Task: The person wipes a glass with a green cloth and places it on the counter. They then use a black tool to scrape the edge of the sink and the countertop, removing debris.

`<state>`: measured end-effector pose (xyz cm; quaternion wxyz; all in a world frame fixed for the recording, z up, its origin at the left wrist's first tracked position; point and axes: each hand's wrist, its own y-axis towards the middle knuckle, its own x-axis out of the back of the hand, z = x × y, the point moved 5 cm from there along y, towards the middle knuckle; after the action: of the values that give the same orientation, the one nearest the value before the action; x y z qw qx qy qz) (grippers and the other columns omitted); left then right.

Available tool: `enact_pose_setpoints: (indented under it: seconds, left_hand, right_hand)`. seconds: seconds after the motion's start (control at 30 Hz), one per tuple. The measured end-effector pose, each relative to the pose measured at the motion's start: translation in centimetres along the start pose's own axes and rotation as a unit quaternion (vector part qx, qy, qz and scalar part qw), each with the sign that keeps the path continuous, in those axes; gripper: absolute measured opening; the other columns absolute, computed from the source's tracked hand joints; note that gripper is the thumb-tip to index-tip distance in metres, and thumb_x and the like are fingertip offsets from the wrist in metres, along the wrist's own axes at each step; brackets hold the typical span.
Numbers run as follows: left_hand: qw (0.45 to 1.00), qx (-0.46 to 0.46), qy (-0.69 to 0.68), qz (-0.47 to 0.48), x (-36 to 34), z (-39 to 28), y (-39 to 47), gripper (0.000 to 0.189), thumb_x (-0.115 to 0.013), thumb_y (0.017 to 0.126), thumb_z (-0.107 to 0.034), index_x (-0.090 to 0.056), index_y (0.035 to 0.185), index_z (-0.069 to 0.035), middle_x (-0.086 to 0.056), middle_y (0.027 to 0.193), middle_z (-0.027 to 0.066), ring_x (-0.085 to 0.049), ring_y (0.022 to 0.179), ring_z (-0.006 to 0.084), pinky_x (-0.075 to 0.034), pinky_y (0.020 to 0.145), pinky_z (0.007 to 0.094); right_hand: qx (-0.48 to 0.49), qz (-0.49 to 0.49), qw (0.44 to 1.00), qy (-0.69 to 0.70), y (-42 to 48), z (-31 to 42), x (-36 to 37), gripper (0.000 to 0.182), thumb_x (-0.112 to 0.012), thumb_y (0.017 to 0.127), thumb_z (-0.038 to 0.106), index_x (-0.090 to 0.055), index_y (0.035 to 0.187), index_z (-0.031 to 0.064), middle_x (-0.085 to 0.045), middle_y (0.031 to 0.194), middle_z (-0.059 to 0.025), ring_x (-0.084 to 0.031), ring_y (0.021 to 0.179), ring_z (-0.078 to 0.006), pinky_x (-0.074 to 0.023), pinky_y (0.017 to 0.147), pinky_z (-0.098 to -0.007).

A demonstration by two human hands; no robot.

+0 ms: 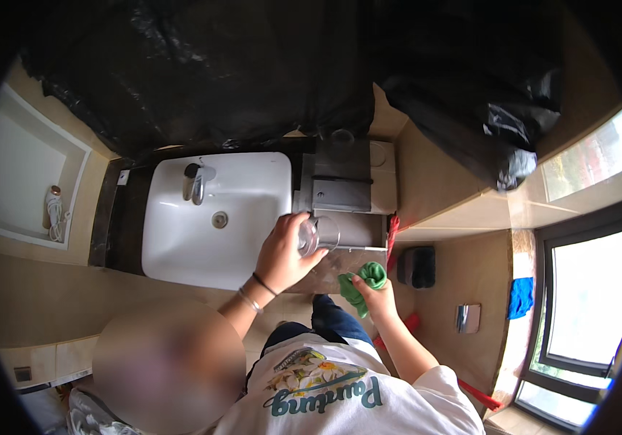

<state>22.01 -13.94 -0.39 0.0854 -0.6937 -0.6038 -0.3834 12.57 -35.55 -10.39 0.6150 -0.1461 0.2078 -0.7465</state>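
Observation:
My left hand, with a dark band and a silver bracelet at the wrist, is closed around a clear drinking glass. The glass is tilted on its side above the dark countertop, just right of the sink. In my right hand is a bunched green cloth, near the counter's front edge. The cloth and the glass are apart. Part of the glass is hidden behind my left fingers.
A white sink with a chrome faucet lies to the left. Behind the glass stands a grey drawer box with a pulled-out tray. Another clear round container sits farther back. Black plastic sheeting covers the wall.

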Motion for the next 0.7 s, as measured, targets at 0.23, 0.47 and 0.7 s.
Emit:
enact_pose_setpoints:
  seconds: [0.23, 0.47, 0.7]
  left_hand:
    - [0.989, -0.067, 0.106, 0.078, -11.8, 1.6, 17.0, 0.061, -0.079, 0.068, -0.018, -0.056, 0.124, -0.009, -0.055, 0.111, 0.0159, -0.06, 0.097, 0.0338, -0.053, 0.08, 0.0408]
    - [0.955, -0.096, 0.209, 0.189, -20.6, 5.5, 26.3, 0.043, -0.066, 0.078, -0.011, -0.061, 0.121, -0.016, -0.061, 0.115, 0.0126, -0.063, 0.103, 0.0287, -0.053, 0.081, 0.04]
    - [0.959, -0.069, 0.172, 0.215, -27.3, 10.0, 27.5, 0.031, -0.06, 0.081, -0.009, -0.066, 0.11, -0.019, -0.066, 0.106, 0.0097, -0.066, 0.099, 0.0281, -0.053, 0.08, 0.0417]
  right_hand:
    - [0.015, 0.026, 0.999, -0.013, 4.7, 3.0, -1.0, 0.011, -0.072, 0.085, 0.013, -0.065, 0.086, 0.0051, -0.063, 0.079, 0.0013, -0.058, 0.071, -0.0078, -0.0491, 0.068, -0.0261]
    - [0.083, 0.025, 0.996, -0.027, 7.5, 8.0, 0.2, 0.028, -0.072, 0.086, 0.021, -0.059, 0.103, 0.0025, -0.063, 0.091, -0.0022, -0.057, 0.084, -0.0098, -0.0475, 0.075, -0.0271]
    - [0.096, -0.02, 0.995, 0.004, 9.6, 7.8, 2.0, 0.039, -0.07, 0.088, 0.019, -0.052, 0.118, 0.0022, -0.062, 0.104, -0.0045, -0.057, 0.096, -0.0129, -0.0462, 0.087, -0.0284]
